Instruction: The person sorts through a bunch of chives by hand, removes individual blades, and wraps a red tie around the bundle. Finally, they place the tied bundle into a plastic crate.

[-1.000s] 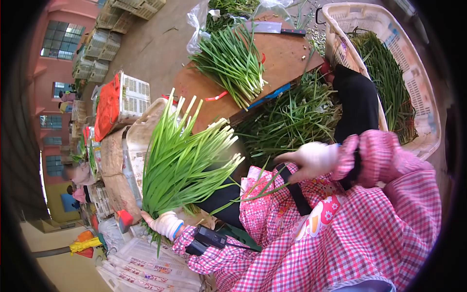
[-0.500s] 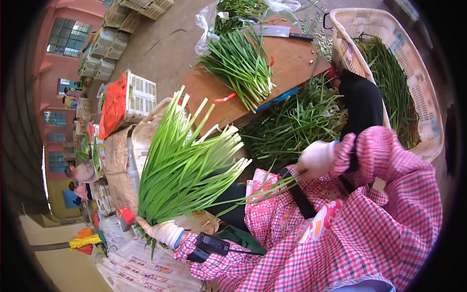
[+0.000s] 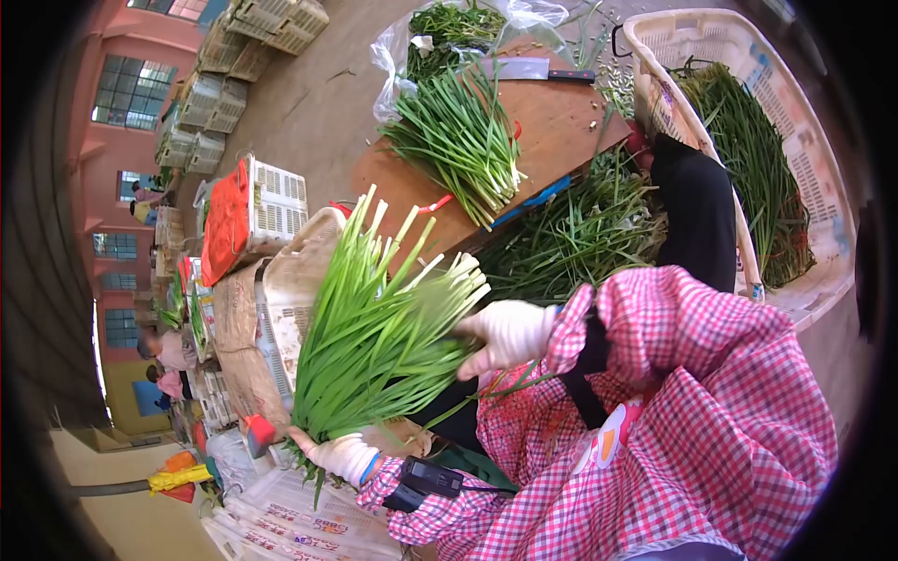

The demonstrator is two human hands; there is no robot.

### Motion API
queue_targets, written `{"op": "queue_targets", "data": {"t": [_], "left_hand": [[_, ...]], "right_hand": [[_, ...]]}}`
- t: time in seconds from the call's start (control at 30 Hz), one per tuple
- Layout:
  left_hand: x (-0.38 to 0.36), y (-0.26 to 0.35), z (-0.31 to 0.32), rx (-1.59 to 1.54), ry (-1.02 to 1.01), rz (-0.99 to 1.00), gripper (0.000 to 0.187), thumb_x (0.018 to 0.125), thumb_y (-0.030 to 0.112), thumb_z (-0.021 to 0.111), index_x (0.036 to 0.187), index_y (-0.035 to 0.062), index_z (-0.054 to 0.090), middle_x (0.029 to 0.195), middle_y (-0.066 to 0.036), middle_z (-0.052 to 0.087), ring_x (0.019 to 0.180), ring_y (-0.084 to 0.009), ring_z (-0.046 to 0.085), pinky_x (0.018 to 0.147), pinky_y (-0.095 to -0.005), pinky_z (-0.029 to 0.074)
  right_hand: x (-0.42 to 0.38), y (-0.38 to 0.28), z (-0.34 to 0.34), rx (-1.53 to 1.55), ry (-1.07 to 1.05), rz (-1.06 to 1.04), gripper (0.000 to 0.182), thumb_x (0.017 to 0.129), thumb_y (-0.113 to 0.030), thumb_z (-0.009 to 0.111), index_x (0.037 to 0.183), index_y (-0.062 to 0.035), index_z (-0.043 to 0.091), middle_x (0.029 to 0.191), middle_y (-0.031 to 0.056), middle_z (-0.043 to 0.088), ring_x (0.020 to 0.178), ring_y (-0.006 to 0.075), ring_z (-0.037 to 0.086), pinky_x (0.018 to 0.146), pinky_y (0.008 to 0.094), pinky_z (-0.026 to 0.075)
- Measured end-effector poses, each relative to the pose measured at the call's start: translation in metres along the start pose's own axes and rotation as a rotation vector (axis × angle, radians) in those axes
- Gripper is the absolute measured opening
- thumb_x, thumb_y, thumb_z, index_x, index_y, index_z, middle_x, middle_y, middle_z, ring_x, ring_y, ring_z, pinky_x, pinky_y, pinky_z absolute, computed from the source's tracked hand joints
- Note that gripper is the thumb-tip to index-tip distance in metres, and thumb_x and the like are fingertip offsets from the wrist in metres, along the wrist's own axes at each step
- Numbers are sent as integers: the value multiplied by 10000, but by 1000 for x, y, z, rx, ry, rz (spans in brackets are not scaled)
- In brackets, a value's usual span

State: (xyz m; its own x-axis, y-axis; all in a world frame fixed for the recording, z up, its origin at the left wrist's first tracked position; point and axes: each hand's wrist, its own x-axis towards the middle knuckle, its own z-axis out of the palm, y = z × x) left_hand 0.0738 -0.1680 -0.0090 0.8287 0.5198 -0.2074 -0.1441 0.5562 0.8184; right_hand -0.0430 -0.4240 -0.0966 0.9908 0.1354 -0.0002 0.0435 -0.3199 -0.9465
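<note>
My left hand [image 3: 341,455], in a white glove with bare fingertips, grips the leafy lower end of a big bunch of green stalks [image 3: 360,337]. The bunch fans out upward, with pale cut ends at the top. At its right side is my right hand [image 3: 505,337], also gloved, its bare fingers apart at the stalks near the pale ends. A few loose leaves hang below this hand. A second bunch [image 3: 458,140] lies on the brown board [image 3: 561,122], near a knife [image 3: 533,69] with a black handle.
Right of the board stands a white crate [image 3: 814,150] holding greens. Cut leaves [image 3: 589,224] are heaped below the board. At the left are a crate with red cloth [image 3: 224,224] and stacked crates [image 3: 210,103]. People [image 3: 168,351] are in the far left background.
My right hand has moved left from beside my body to the bunch, and its fingers have spread. The strands it was pulling now hang loose. The view has shifted slightly.
</note>
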Motion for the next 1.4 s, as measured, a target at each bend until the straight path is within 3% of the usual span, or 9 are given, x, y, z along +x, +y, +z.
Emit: {"op": "queue_targets", "data": {"t": [0.27,0.5,0.67,0.77,0.9,0.97,1.03,1.17,1.4], "left_hand": [[6,-5,-6,114,-158,-145,536,832,399,586,1233,49,528,1275,-137,516,1146,-313,479,989,-511,347],[49,-32,-28,53,-169,-193,581,825,421,617,1197,-18,539,1211,-140,556,1061,-288,517,952,-409,394],[46,-44,-23,172,-53,-100,546,806,386,637,1166,-17,562,1190,-140,570,1035,-281,533,932,-387,409],[53,-42,-23,184,3,-22,523,792,343,666,1152,-24,569,1192,-154,568,1029,-290,543,926,-384,428],[50,-32,-21,179,-52,-54,523,804,349,647,1159,-25,564,1203,-155,560,1038,-292,536,923,-393,429],[42,-29,-18,171,-54,-73,522,807,350,643,1161,-26,562,1204,-153,560,1040,-293,536,922,-396,429],[33,-27,-15,199,-25,-22,515,810,345,635,1158,-27,563,1202,-146,564,1034,-296,541,916,-397,434],[31,-25,-18,147,-68,-65,511,796,334,643,1167,-8,560,1204,-141,564,1057,-292,532,929,-423,422],[49,-26,-28,-17,-119,-222,472,788,279,660,1159,1,572,1191,-136,579,1065,-292,540,950,-446,416]], "right_hand": [[-59,-5,-36,264,-263,4,293,880,-335,575,1018,-87,646,776,130,648,716,258,632,653,368,472],[-122,33,-90,-567,-521,214,298,861,-350,543,857,-67,633,722,130,633,675,327,613,615,389,481],[-210,165,-92,-1042,-161,-101,206,797,-317,577,755,-118,611,564,56,567,536,278,593,491,412,443],[-192,98,-100,-1141,-256,30,233,763,-340,610,808,-111,604,552,51,556,528,277,593,473,420,430],[-112,-18,-96,-569,-174,248,414,782,-318,618,1112,-68,605,771,180,640,688,342,640,606,418,512],[-85,31,-45,-40,245,-93,410,807,-319,621,1134,-74,598,728,126,652,571,260,629,507,373,492],[-55,5,-24,766,127,425,442,839,-358,619,1177,-77,575,687,75,643,507,157,597,468,289,472],[-7,14,21,1337,219,384,353,876,-369,597,1058,-67,604,658,68,621,427,117,526,412,246,432],[-13,18,28,1502,174,240,291,899,-283,565,898,8,578,520,89,546,369,172,455,419,276,379]]}}
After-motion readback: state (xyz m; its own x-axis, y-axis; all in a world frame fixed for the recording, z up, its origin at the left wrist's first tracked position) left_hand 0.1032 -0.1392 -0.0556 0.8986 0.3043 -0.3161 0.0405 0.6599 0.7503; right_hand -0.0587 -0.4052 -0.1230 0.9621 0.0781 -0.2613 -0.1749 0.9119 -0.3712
